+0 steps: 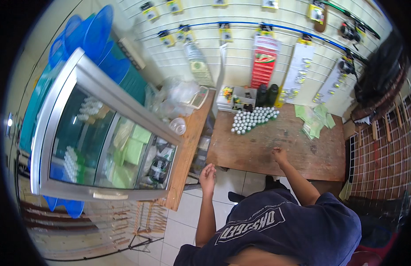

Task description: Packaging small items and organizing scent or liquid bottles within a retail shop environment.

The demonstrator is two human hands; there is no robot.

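Observation:
Over the front right part of a wooden table (245, 156), my right hand (280, 155) hovers or rests with its fingers curled in; no object shows in it. Beside the table's front left corner is my left hand (207, 179), its fingers loosely bent; whether something small lies within them cannot be made out. Beyond my hands, several small green bottles with silvery-white caps (250, 120) stand upright in a tight cluster at the back of the table. Light green paper pieces (314, 119) lie in an untidy pile at the back right, apart from my right hand.
A glass display cabinet (105, 194) with an aluminium frame stands left on a wooden counter (189, 156). A white divided box (243, 93) and dark bottles (272, 94) sit behind the cluster. Fishing rods (292, 28) and packets hang on the wall rack. A wire grid (382, 156) stands right.

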